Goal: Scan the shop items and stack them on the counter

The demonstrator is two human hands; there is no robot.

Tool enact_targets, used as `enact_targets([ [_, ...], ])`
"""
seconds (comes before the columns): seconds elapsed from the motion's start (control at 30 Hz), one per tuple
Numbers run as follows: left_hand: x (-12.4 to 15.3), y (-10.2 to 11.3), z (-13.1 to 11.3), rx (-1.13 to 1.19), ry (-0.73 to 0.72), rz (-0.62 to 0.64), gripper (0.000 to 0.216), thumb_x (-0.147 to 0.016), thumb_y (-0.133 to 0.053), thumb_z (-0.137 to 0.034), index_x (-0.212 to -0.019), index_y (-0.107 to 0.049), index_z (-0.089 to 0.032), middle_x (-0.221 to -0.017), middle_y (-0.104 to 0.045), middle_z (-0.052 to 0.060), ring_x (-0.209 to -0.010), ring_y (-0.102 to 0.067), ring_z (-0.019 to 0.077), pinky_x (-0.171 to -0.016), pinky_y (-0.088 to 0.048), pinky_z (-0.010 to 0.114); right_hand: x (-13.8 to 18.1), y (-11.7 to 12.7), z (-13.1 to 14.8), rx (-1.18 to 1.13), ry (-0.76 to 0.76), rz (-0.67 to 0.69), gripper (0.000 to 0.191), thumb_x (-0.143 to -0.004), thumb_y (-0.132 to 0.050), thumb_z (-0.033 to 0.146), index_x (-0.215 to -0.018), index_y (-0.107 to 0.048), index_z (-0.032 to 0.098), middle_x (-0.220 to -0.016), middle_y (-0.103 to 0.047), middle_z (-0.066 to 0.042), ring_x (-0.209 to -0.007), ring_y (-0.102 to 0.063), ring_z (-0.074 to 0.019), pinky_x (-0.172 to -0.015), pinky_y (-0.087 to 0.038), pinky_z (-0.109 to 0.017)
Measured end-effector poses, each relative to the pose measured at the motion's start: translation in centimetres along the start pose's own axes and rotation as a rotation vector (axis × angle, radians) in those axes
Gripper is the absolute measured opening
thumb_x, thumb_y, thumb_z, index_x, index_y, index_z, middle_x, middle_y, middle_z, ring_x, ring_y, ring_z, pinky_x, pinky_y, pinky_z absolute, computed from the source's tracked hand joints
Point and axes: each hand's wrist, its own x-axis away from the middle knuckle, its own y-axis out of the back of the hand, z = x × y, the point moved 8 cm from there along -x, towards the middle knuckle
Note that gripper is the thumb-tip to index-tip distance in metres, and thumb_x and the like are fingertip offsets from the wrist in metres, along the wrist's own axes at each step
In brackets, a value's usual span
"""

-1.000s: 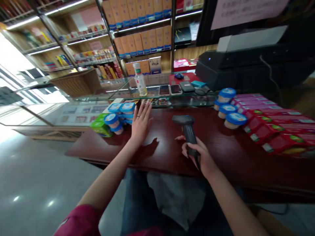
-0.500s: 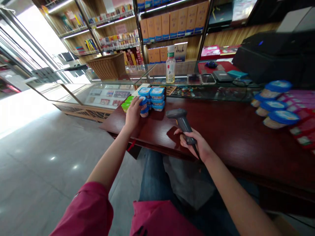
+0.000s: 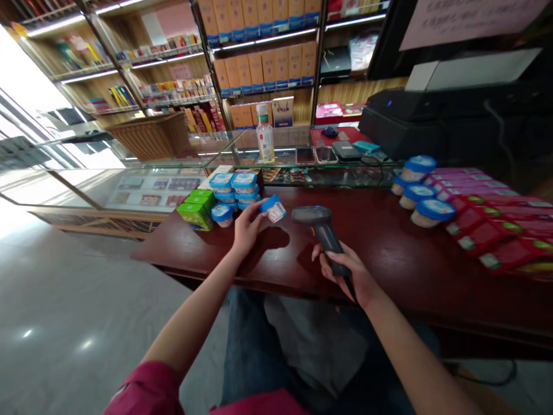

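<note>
My left hand (image 3: pixel 248 226) grips a small tub with a blue lid (image 3: pixel 273 209), tilted and held above the dark red wooden counter (image 3: pixel 298 259). A printed label on the tub's side faces the scanner. In my right hand (image 3: pixel 345 266) is a black barcode scanner (image 3: pixel 322 227), its head pointing left toward the tub, a short gap between them. Behind my left hand stands another blue-lidded tub (image 3: pixel 222 215), beside stacked blue rectangular containers (image 3: pixel 244 183) and green boxes (image 3: pixel 196 209).
On the right are several blue-lidded tubs (image 3: pixel 432 212) and rows of red packs (image 3: pixel 514 242) and pink packs (image 3: pixel 458 181). A bottle (image 3: pixel 265 138) stands on the glass display case (image 3: pixel 242 141). A wicker basket (image 3: pixel 149 135) is at the back left.
My left hand has lifted one blue-lidded tub off the group and moved it right, toward the scanner. The scanner stays in my right hand; the view has turned right.
</note>
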Motion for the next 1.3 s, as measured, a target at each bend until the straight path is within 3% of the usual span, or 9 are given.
enact_targets([
  [0.13,0.3,-2.1,0.7,0.054,0.018,0.069,0.034,-0.096,-0.063,-0.033,-0.126,-0.068,-0.019,-0.130,-0.073,0.010,-0.121,-0.069,0.0240,-0.108,-0.053,0.039,0.1,0.3,-0.1,-0.034,-0.016,-0.055,0.021,-0.084,-0.068,0.038,-0.087,-0.069,0.017,-0.056,-0.050,0.003,-0.047,-0.039,-0.0107,-0.046,-0.027,-0.026],
  [0.63,0.4,-1.4,1.3,0.113,0.040,0.021,0.034,-0.091,-0.068,-0.032,-0.122,-0.071,-0.017,-0.126,-0.075,0.011,-0.118,-0.070,0.0259,-0.106,-0.054,0.041,-0.1,0.2,-0.8,-0.085,-0.060,-0.058,0.023,-0.080,-0.076,0.035,-0.092,-0.067,0.017,-0.064,-0.056,0.002,-0.047,-0.045,-0.0085,-0.044,-0.031,-0.023],
  [0.77,0.6,-1.3,0.5,0.067,0.050,0.035,0.037,-0.091,-0.066,-0.034,-0.124,-0.071,-0.018,-0.128,-0.074,0.010,-0.118,-0.070,0.0270,-0.107,-0.054,0.044,0.2,0.3,-0.5,-0.110,-0.004,-0.063,0.022,-0.081,-0.076,0.034,-0.091,-0.066,0.018,-0.071,-0.060,0.001,-0.046,-0.043,-0.0068,-0.043,-0.031,-0.022],
  [0.9,0.6,-2.5,-1.4,-0.003,0.009,0.118,0.040,-0.093,-0.065,-0.039,-0.128,-0.069,-0.021,-0.135,-0.071,0.009,-0.128,-0.065,0.0284,-0.115,-0.049,0.048,0.9,2.8,0.5,-0.084,0.108,-0.164,0.022,-0.084,-0.074,0.037,-0.091,-0.064,0.019,-0.074,-0.062,0.001,-0.047,-0.045,-0.0070,-0.041,-0.030,-0.021],
  [1.0,-0.2,-5.3,-3.8,0.038,-0.067,0.206,0.041,-0.095,-0.064,-0.039,-0.131,-0.067,-0.021,-0.141,-0.067,0.009,-0.133,-0.062,0.0287,-0.116,-0.048,0.049,2.4,7.1,2.8,0.021,0.256,-0.358,0.023,-0.084,-0.073,0.038,-0.093,-0.062,0.020,-0.081,-0.064,0.001,-0.048,-0.046,-0.0072,-0.041,-0.034,-0.021],
  [1.07,-1.1,-8.4,-6.2,0.062,-0.144,0.260,0.040,-0.096,-0.063,-0.038,-0.132,-0.066,-0.021,-0.142,-0.066,0.009,-0.134,-0.061,0.0283,-0.116,-0.048,0.048,3.9,10.3,4.7,0.111,0.350,-0.510,0.027,-0.082,-0.075,0.038,-0.100,-0.061,0.022,-0.086,-0.065,0.001,-0.050,-0.048,-0.0077,-0.042,-0.038,-0.022],
  [1.2,-3.6,-16.7,-12.4,0.095,-0.363,0.339,0.034,-0.097,-0.061,-0.027,-0.131,-0.066,-0.023,-0.140,-0.068,0.008,-0.133,-0.062,0.0254,-0.115,-0.050,0.044,7.3,15.8,8.3,0.245,0.497,-0.759,0.040,-0.081,-0.077,0.036,-0.115,-0.059,0.026,-0.091,-0.064,0.003,-0.052,-0.049,-0.0080,-0.045,-0.042,-0.023],
  [1.3,-5.7,-23.8,-16.4,0.126,-0.480,0.360,0.036,-0.096,-0.059,-0.014,-0.130,-0.066,-0.020,-0.137,-0.069,0.009,-0.131,-0.063,0.0234,-0.114,-0.050,0.042,9.3,18.4,9.7,0.266,0.573,-0.897,0.045,-0.080,-0.077,0.035,-0.120,-0.057,0.028,-0.094,-0.064,0.002,-0.053,-0.050,-0.0084,-0.046,-0.042,-0.024],
])
